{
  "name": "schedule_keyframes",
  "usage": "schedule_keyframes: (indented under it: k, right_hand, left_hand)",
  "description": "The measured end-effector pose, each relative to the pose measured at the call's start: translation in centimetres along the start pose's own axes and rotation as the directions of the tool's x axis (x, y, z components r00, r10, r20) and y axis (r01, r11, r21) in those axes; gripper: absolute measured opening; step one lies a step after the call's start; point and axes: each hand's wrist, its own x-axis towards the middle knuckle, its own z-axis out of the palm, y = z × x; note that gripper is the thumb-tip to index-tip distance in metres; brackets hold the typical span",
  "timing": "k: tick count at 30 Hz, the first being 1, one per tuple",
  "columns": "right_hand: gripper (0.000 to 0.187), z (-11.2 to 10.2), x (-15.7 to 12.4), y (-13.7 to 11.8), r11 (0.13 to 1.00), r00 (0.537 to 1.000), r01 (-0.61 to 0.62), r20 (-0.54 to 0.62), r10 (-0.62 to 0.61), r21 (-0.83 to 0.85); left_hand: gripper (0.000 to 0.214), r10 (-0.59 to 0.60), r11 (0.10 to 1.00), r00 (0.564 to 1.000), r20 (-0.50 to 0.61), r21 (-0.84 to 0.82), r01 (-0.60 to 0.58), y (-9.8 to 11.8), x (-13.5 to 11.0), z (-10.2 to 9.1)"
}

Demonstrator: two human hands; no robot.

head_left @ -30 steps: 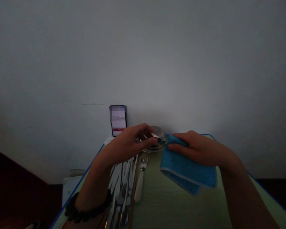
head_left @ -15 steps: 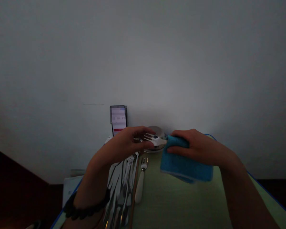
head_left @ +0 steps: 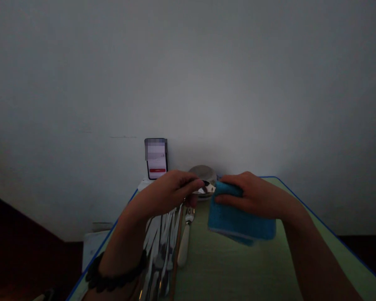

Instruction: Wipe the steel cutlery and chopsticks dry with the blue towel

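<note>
My left hand (head_left: 179, 189) pinches the head of a shiny metal fork (head_left: 207, 189), its tines now covered by my fingers. My right hand (head_left: 249, 194) grips a folded blue cloth (head_left: 238, 219) wrapped around the fork's handle end, which is hidden inside it. Both hands are above the table, just in front of a round metal dish (head_left: 203, 171). Below my left hand lies another fork (head_left: 184, 242) with a pale handle. Left of that fork, several pieces of metal cutlery (head_left: 159, 251) lie in a bunch, partly behind my left forearm.
A phone (head_left: 157, 159) with its screen lit stands upright against the grey wall (head_left: 225, 83). The pale green table (head_left: 238, 271) has a blue edge. A thin brown stick (head_left: 175, 259) lies between the cutlery and the pale-handled fork. A white object (head_left: 92, 246) is beyond the table's left edge.
My left fingers, which were apart around the fork's tines, have closed over its head. My right hand with the cloth has shifted slightly left.
</note>
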Motion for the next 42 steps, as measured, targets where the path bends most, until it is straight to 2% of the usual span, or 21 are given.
schedule_keyframes:
  k: [4,6,9,13,18,26,30,33,36,42]
  right_hand:
    - [0.029,-0.1,0.2,0.3,0.99,0.99,0.006,0.138,-0.025,0.141]
    - [0.034,-0.1,0.3,0.4,0.984,0.986,-0.001,0.162,-0.029,0.179]
    - [0.039,0.1,0.2,0.8,0.979,0.989,-0.029,0.149,-0.001,0.203]
    - [0.035,0.4,0.0,1.0,0.993,0.997,-0.061,0.053,0.056,0.098]
    - [0.03,0.6,0.0,0.6,0.998,0.998,-0.065,-0.011,0.065,0.002]
    - [0.026,0.1,0.1,0.1,0.995,0.997,0.014,0.079,-0.021,0.098]
    - [0.025,0.2,0.0,0.3,0.997,0.997,0.0,0.083,-0.006,0.081]
    - [0.025,0.4,0.0,0.2,0.999,0.998,0.004,0.067,-0.006,0.039]
    - [0.027,0.3,0.2,-0.1,1.0,0.999,0.009,0.046,-0.009,-0.007]
    - [0.029,0.0,0.4,-0.6,0.995,0.992,0.084,0.092,-0.088,0.047]
  left_hand:
    - [0.034,0.073,0.997,0.997,-0.001,-0.036,-0.073,-0.2,0.0,0.0]
    - [0.032,0.092,0.992,0.995,-0.029,-0.08,-0.094,-0.4,0.1,0.2]
    - [0.034,0.079,0.981,0.996,-0.031,-0.176,-0.083,-1.0,0.3,0.4]
    - [0.043,0.043,0.956,0.999,-0.019,-0.289,-0.047,-1.5,0.4,0.7]
    - [0.034,0.029,0.974,0.999,-0.03,-0.225,-0.035,-0.9,0.1,0.5]
    - [0.029,0.099,0.898,0.995,-0.006,-0.43,-0.092,-1.9,-1.0,-0.6]
    - [0.027,0.078,0.91,0.997,0.011,-0.409,-0.067,-2.2,-0.9,-0.5]
    - [0.023,0.08,0.938,0.993,0.084,-0.343,-0.046,-1.4,-0.5,-0.1]
    - [0.029,0.065,0.953,0.979,0.191,-0.302,-0.005,-0.6,-0.4,0.0]
    - [0.026,0.033,0.938,0.969,0.246,-0.342,0.055,-0.5,-1.1,-0.9]
